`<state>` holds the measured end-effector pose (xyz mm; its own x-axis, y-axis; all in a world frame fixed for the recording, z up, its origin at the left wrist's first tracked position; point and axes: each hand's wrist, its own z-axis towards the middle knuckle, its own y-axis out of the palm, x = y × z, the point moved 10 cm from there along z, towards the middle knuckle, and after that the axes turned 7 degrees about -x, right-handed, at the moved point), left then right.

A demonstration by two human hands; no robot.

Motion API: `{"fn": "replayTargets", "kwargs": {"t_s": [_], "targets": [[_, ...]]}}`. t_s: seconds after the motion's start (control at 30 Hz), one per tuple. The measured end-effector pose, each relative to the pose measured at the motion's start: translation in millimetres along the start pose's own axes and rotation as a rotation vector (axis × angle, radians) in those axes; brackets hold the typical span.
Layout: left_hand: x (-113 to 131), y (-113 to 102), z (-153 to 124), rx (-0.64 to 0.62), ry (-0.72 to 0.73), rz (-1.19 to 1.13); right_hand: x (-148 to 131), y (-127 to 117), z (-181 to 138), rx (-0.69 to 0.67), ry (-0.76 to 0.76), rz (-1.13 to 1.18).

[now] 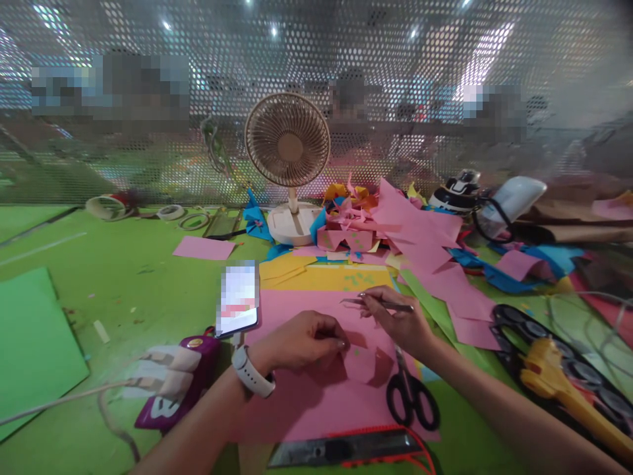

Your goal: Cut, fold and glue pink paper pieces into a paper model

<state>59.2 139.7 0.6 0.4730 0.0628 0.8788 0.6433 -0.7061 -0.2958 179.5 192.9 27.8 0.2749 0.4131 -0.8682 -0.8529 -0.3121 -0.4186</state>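
Tweezers (399,307) lie in the grip of my right hand (395,322), their thin tip pointing left above pink paper. My left hand (306,340), with a white watch on its wrist, has its fingers closed at the left edge of a small pink paper piece (361,364) bearing a green mark. Beneath both hands is a large pink sheet (297,409). Black-handled scissors (411,392) rest at its right side, blades pointing away from me. Below, a utility knife (341,450) lies across the near edge.
A phone (237,300) stands propped at left, beside a purple power block (180,389) with white plugs. A fan (287,148) and a heap of pink scraps (410,224) are behind. At right sits a yellow tool (558,376) on a black tray.
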Motion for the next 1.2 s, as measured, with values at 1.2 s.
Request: {"fn": "replayTargets", "kwargs": {"t_s": [1.2], "targets": [[-2.8,-17.2,3.5,0.113,0.168,-0.461,29.6,-9.6,-1.7,0.17,0.292,0.794]]}}
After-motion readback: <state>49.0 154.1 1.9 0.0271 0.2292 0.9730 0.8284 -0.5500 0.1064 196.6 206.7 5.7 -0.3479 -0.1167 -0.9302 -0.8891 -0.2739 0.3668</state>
